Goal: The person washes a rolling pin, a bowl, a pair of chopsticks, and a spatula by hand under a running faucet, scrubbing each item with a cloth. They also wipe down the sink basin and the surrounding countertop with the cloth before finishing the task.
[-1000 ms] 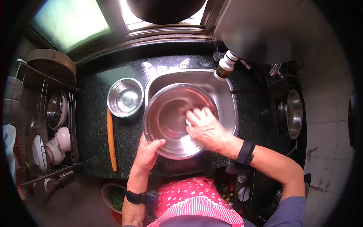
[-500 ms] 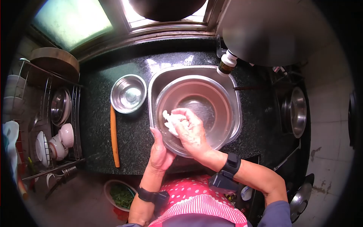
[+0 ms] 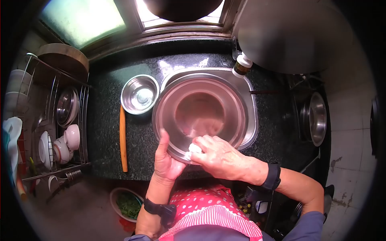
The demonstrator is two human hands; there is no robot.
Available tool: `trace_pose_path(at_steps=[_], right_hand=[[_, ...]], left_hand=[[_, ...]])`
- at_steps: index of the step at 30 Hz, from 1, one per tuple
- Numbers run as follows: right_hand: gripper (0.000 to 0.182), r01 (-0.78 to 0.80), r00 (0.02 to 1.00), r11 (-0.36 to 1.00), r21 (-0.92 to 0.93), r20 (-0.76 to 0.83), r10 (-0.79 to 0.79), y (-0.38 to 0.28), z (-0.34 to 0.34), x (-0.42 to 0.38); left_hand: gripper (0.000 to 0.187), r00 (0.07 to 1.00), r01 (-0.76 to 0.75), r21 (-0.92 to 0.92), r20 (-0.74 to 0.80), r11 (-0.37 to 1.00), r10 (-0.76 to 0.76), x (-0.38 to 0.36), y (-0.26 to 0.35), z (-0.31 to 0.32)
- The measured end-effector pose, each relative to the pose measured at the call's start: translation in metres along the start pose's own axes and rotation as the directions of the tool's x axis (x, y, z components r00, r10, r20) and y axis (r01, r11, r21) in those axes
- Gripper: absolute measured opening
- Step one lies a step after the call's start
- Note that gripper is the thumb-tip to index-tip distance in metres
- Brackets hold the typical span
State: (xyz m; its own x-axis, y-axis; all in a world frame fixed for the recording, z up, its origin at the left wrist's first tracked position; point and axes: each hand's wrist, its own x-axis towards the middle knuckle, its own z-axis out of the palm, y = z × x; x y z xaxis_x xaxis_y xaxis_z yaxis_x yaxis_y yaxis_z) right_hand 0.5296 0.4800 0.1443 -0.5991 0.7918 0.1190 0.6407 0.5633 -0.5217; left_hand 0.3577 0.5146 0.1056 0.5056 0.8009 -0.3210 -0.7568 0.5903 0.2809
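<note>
A large metal basin [image 3: 161, 116] sits over the sink [image 3: 250, 86], overlapping its left side. My left hand [image 3: 168, 162] grips the basin's near-left edge, thumb up along the rim and fingers beneath, mostly hidden. Closed around a crumpled white cloth [image 3: 194, 149], or possibly paper, my right hand [image 3: 223, 158] presses it at the near inner rim of the basin. The two hands are close together there. A smaller metal bowl [image 3: 140, 94] stands on the counter just left of the basin.
An orange-brown wooden stick [image 3: 123, 140] lies on the dark counter [image 3: 102, 132]. A white-capped bottle [image 3: 241, 66] stands at the sink's back right corner. On the left is a wire dish rack [image 3: 85, 120] with bowls. A tub of greens [image 3: 128, 205] sits below.
The basin has shifted left, covering more of the sink's left edge. My right hand has moved with the white cloth from over the basin down to its near rim.
</note>
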Motion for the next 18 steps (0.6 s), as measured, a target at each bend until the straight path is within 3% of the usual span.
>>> trace_pose_path(at_steps=[1, 3, 4, 5, 7, 9, 12, 14, 15, 18], right_hand=[[0.023, 0.0, 1.0, 1.0, 0.0, -0.001, 0.0, 0.002, -0.005, -0.003], [0.016, 0.139, 0.99, 0.976, -0.165, 0.029, -0.136, 0.005, -0.012, -0.01], [0.015, 0.148, 0.987, 0.964, -0.223, 0.097, -0.129, 0.007, -0.016, -0.014], [0.015, 0.151, 0.986, 0.964, -0.22, 0.097, -0.132, 0.007, -0.016, -0.017], [0.015, 0.16, 0.987, 0.872, -0.462, 0.063, -0.148, 0.008, -0.016, -0.023], [0.015, 0.122, 0.991, 0.85, -0.512, 0.019, -0.13, 0.006, -0.015, -0.028], [0.019, -0.022, 0.998, 0.936, -0.353, -0.063, 0.0, -0.001, 0.007, -0.029], [0.021, -0.075, 0.94, 0.989, -0.13, -0.341, 0.027, -0.015, 0.034, -0.012], [0.023, -0.087, 0.889, 0.996, -0.028, -0.453, 0.065, -0.023, 0.041, -0.004], [0.029, -0.026, 0.857, 0.999, 0.033, -0.513, 0.039, -0.019, 0.062, -0.005]], left_hand=[[0.054, 1.0, 0.0, 0.001, 0.0, 1.0, 0.0, 0.001, 0.003, -0.003], [0.048, 0.994, 0.072, 0.086, -0.091, 0.994, -0.064, 0.004, 0.01, -0.007], [0.046, 0.987, 0.124, 0.083, -0.112, 0.989, -0.115, 0.004, 0.013, -0.011], [0.046, 0.987, 0.122, 0.084, -0.115, 0.989, -0.112, 0.002, 0.014, -0.011], [0.047, 0.985, 0.111, 0.219, -0.152, 0.969, -0.078, -0.001, 0.015, -0.009], [0.047, 0.988, 0.083, 0.267, -0.151, 0.96, -0.043, -0.003, 0.012, -0.005], [0.048, 0.989, 0.028, 0.282, -0.144, 0.959, 0.014, -0.004, -0.004, -0.008], [0.049, 0.982, -0.066, 0.287, -0.149, 0.956, 0.113, 0.002, -0.022, -0.008], [0.046, 0.987, 0.048, 0.226, -0.163, 0.973, -0.011, 0.0, -0.023, -0.01], [0.046, 0.984, 0.129, 0.199, -0.149, 0.972, -0.1, 0.0, -0.016, -0.012]])
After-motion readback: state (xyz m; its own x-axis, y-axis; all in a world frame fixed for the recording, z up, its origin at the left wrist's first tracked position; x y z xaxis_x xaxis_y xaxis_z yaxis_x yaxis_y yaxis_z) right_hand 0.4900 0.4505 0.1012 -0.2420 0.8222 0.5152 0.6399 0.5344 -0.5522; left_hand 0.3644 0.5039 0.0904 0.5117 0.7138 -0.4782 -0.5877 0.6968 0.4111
